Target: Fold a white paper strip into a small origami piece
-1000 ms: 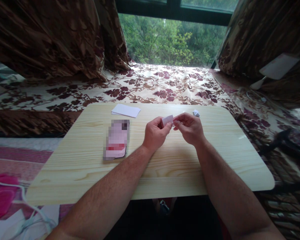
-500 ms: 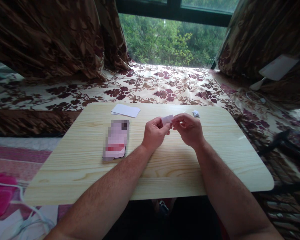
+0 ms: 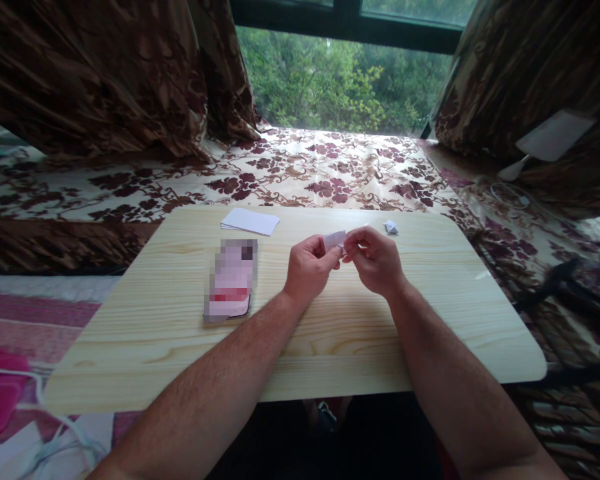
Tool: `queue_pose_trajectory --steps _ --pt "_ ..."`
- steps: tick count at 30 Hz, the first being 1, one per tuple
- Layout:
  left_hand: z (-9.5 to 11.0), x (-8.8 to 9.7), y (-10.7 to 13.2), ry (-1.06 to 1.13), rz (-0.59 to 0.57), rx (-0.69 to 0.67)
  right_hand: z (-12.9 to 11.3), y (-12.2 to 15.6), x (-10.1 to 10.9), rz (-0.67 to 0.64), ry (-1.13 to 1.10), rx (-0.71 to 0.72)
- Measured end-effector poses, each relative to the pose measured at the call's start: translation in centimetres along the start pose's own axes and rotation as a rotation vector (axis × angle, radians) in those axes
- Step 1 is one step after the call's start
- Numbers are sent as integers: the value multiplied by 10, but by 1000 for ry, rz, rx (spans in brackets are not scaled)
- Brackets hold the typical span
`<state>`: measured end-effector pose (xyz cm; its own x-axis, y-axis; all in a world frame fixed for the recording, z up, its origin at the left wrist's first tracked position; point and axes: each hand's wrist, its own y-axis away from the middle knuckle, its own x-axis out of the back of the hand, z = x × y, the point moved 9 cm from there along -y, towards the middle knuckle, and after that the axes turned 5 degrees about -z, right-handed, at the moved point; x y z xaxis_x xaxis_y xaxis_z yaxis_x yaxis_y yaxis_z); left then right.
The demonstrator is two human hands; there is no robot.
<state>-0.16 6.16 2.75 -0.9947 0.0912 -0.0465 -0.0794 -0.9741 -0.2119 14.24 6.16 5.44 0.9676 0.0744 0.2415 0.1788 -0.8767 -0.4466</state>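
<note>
Above the pale wood-grain table (image 3: 130, 320), we should steady the small white rectangular paper (image 3: 334, 239) pinched in our bare left hand (image 3: 306, 267), gently guiding its edge with our bare right hand (image 3: 377, 261), whose grip we cannot make out.

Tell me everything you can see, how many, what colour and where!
table: one, pale wood-look, centre
folded paper: one, white, centre
sheets: several overlapping, white, table's far left
small folded piece: one, white, table's far right
phone: one, pink, blurred, table's left
floral cloth: one, cream with purple-brown, beyond table
window: one, dark-framed, back
trees: uncountable, green, outside
curtains: two, brown patterned, beside window
lamp-like thing: one, white, right
cords: count unclear, white, bottom left
bright cloth: one, pink, bottom left
arms: two, bare, reaching over table
left grip: one, bare, holding folded paper
right grip: one, bare, fingers at folded paper's right end
</note>
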Motion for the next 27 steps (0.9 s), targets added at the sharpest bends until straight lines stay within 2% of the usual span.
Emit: queue_pose_trajectory --steps 6,16,27 --pt "-4 -3 1 121 -3 49 3 0 0 2 -32 -20" --pt "-4 -3 1 217 44 65 7 1 0 89 -135 -82" --pt "5 -5 5 160 55 15 7 0 3 143 -202 -123"
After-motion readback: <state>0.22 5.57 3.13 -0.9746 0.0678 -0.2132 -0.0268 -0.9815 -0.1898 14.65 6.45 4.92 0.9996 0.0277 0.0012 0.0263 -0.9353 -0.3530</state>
